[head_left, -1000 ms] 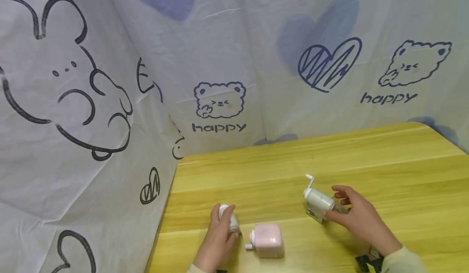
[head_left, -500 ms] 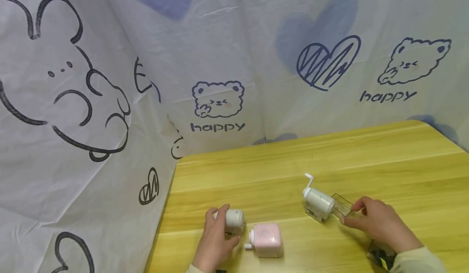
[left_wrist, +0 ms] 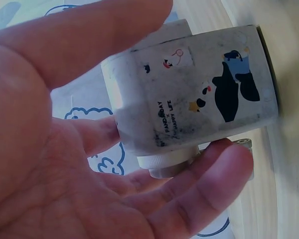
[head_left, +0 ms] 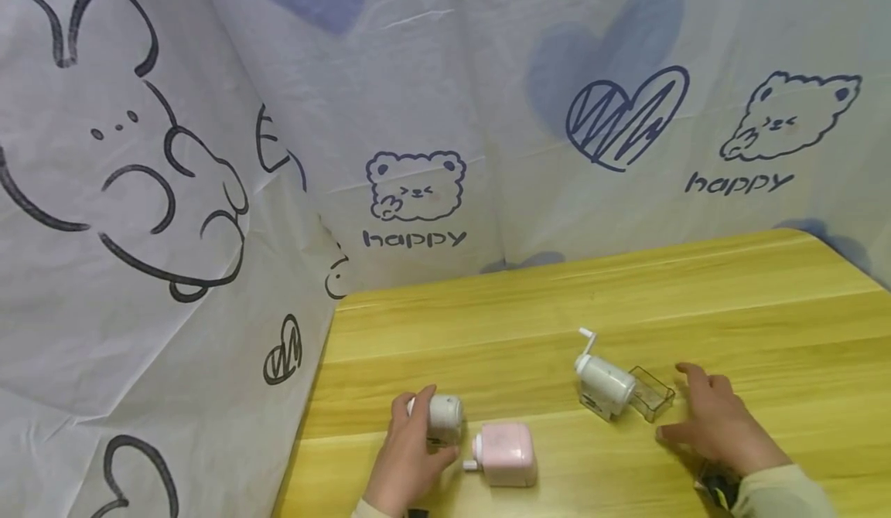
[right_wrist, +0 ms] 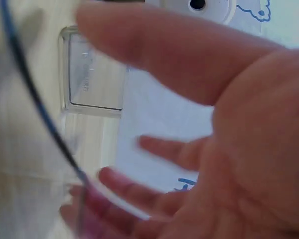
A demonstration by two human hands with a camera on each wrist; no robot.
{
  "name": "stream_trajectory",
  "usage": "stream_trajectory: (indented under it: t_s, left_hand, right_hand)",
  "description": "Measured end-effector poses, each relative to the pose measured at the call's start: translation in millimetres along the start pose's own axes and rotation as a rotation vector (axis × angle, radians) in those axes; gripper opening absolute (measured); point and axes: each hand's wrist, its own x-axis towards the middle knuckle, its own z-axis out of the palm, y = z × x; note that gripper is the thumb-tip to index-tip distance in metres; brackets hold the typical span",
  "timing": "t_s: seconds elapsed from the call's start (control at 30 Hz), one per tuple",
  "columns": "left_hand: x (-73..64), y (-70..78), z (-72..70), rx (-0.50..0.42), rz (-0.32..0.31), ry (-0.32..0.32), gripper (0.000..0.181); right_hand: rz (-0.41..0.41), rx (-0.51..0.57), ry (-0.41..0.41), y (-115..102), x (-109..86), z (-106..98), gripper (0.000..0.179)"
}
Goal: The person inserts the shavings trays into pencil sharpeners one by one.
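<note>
My left hand curls around a white hand-crank pencil sharpener at the front left of the table. Panda prints mark this sharpener's side in the left wrist view, with my thumb above it and fingers below. Further right stands a second white crank sharpener, its handle pointing up and back. A clear shavings drawer sticks out of its right end. Just right of that drawer, my right hand is spread and holds nothing. The drawer appears beyond the thumb in the right wrist view.
Between the hands, a pink crank sharpener stands close to the left one. The yellow wood-grain table meets a printed cloth at its back and left. A dark strap-like curve crosses the right wrist view.
My right hand has moved right, drawing out the clear drawer and then letting it go. The left sharpener has turned crosswise in my left hand. The pink sharpener stays put.
</note>
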Motion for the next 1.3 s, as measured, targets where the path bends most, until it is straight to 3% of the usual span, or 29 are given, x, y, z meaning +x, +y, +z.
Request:
stream_trajectory:
  t_s: [0.1,0.23,0.37,0.57,0.67,0.77,0.97,1.13,1.23,1.3]
  left_hand:
    - [0.4,0.0,0.1,0.001,0.003,0.001,0.088]
    - [0.2,0.4,0.2,0.003,0.000,0.010,0.085]
    - [0.3,1.3,0.8,-0.006,-0.014,0.035,0.080]
    - [1.7,3.4,1.3,-0.013,-0.057,0.074,0.069]
    - [2.4,4.1,1.0,-0.004,-0.073,0.084,0.065]
    - [2.4,4.3,0.6,0.016,-0.056,0.116,0.064]
    - [0.4,1.3,0.0,0.033,0.025,0.110,0.059]
    - [0.0,2.6,-3.1,0.035,-0.004,0.097,0.056]
    - [1.1,4.4,-4.5,0.030,-0.026,0.138,0.054]
    - [2.1,5.2,-4.4,0.015,-0.031,0.199,0.053]
  right_hand:
    - [-0.096,-0.012,0.043,0.0,2.8,1.6,0.107]
    - [-0.161,-0.036,0.034,-0.7,3.9,2.8,0.089]
    - [-0.143,-0.014,0.043,-1.3,4.1,3.2,0.080]
    - [-0.156,0.011,0.049,-4.6,6.4,4.2,0.091]
    - [-0.181,0.025,0.026,-6.7,7.6,5.6,0.088]
    - [-0.182,0.029,0.023,-8.8,8.7,7.7,0.078]
    - [-0.185,0.001,0.059,-9.1,8.0,15.0,0.088]
    - [-0.242,0.011,0.072,-10.3,7.8,18.9,0.085]
    - [-0.232,0.009,0.077,-11.8,8.3,18.7,0.079]
    - [-0.210,0.007,0.084,-12.9,8.1,17.3,0.075]
